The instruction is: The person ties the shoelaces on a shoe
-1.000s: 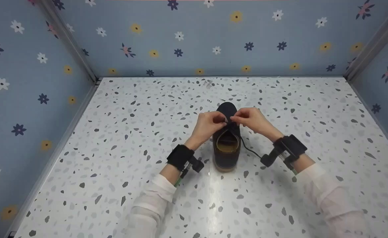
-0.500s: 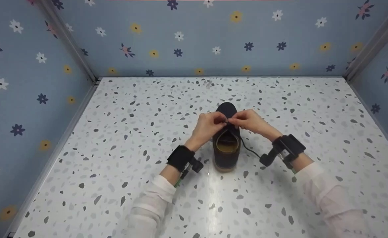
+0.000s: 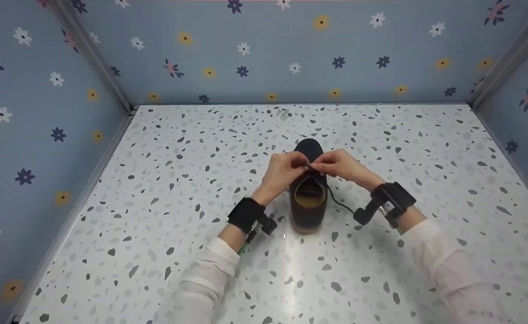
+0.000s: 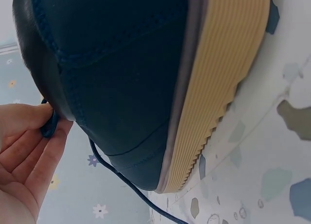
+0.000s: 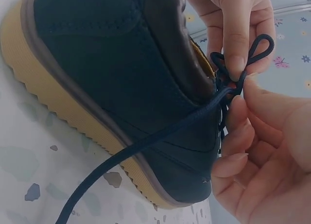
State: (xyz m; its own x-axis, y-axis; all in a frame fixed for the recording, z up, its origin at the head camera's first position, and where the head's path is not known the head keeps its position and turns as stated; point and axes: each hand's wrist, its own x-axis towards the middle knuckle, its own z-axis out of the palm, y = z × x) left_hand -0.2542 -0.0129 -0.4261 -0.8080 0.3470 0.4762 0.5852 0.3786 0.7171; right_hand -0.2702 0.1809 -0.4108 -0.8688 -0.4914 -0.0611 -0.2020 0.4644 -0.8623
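A dark blue shoe [image 3: 309,218] with a ridged tan sole stands on the speckled surface, toe pointing away. Over its lacing both hands meet. My left hand [image 3: 281,173] pinches the dark blue shoelace [image 5: 265,46], which forms a loop above its fingers in the right wrist view. Close against it, my right hand [image 3: 342,166] pinches the lace near the base of that loop with thumb and fingertips. One long lace end [image 4: 126,180] trails down the shoe's right side. The exact crossing of the laces is partly hidden by the fingers.
Blue floral panels [image 3: 264,54] enclose the white speckled surface [image 3: 191,180] at the back and both sides. Black straps with small cameras sit on the left wrist [image 3: 246,215] and right wrist [image 3: 393,200].
My right hand has moved slightly left, its fingertips now meeting the left hand's at the lace. The left hand and the shoe have stayed almost still.
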